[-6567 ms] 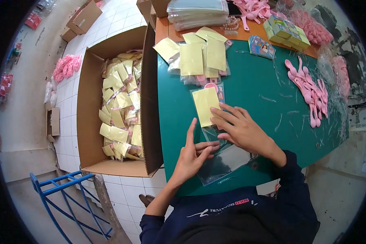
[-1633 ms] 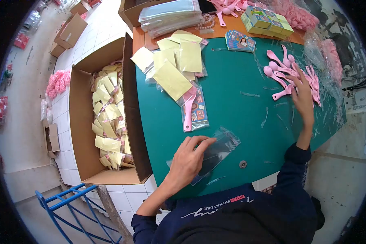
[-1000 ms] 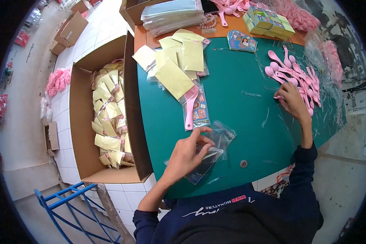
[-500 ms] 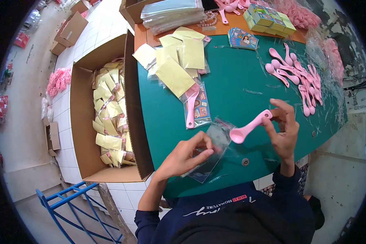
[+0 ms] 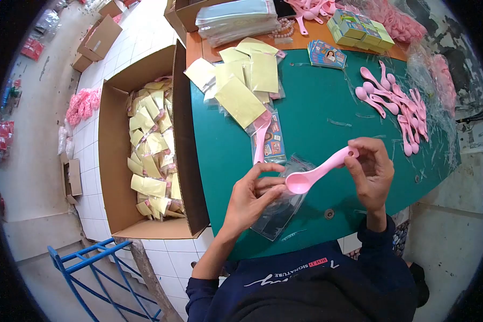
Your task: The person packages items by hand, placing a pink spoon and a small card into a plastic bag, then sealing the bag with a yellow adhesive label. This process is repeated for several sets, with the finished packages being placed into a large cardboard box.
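A pink spoon (image 5: 315, 175) is pinched at its handle end by my right hand (image 5: 371, 170), its bowl pointing left. My left hand (image 5: 254, 197) is closed on the upper part of a clear plastic bag (image 5: 276, 217), close beside the spoon's bowl. The bag lies slanted over the green table. Just above my left hand lies a packed bag with a pink spoon (image 5: 260, 140) and a blue printed card (image 5: 275, 140). Several bags with pale yellow cards (image 5: 236, 102) are piled above it.
A cardboard box (image 5: 193, 161) of packed bags stands left of the green table (image 5: 316, 96). Loose pink spoons (image 5: 402, 104) lie at the right. Printed cards (image 5: 326, 55), clear bags (image 5: 236, 19) and card stacks (image 5: 359, 29) are at the back. A blue metal frame (image 5: 91, 263) stands lower left.
The spoon has moved left and down, so its bowl is now beside my left fingers. My left hand has closed on the bag. The whole view has shifted slightly.
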`<control>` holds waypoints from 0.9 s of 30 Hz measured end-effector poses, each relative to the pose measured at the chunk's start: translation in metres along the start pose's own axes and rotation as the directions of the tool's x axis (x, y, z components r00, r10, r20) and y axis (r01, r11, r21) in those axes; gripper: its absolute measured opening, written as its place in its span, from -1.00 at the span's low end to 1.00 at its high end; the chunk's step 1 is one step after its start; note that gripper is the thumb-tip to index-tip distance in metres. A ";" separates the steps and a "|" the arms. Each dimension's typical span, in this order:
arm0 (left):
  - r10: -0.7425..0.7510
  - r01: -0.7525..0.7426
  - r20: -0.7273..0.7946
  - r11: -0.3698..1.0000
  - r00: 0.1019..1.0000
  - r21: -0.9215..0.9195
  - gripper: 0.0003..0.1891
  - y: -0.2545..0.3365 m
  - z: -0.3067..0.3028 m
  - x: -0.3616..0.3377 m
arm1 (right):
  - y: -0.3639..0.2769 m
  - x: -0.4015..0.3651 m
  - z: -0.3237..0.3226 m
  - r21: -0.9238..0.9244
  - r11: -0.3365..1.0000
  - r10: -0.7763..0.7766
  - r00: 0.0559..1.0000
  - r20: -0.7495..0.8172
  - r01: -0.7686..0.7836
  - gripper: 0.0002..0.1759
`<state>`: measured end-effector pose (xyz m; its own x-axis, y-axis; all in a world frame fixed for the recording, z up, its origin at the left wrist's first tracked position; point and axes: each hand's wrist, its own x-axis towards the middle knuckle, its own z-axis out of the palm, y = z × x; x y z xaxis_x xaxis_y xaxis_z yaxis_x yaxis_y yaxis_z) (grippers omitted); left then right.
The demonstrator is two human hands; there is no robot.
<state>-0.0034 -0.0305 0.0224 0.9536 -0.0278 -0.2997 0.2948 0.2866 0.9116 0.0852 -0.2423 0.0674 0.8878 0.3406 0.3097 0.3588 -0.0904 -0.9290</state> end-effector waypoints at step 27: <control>0.065 -0.088 0.136 0.981 0.989 0.171 -0.72 0.059 0.001 -0.005 | -0.016 0.077 0.018 0.242 0.868 -0.479 0.601 0.639 0.434 -0.66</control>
<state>0.0091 -0.0146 0.0782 0.9702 -0.1388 -0.1987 0.2157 0.1202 0.9690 0.1422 -0.1981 0.1026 0.1777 0.8463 0.5022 0.6270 0.2960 -0.7206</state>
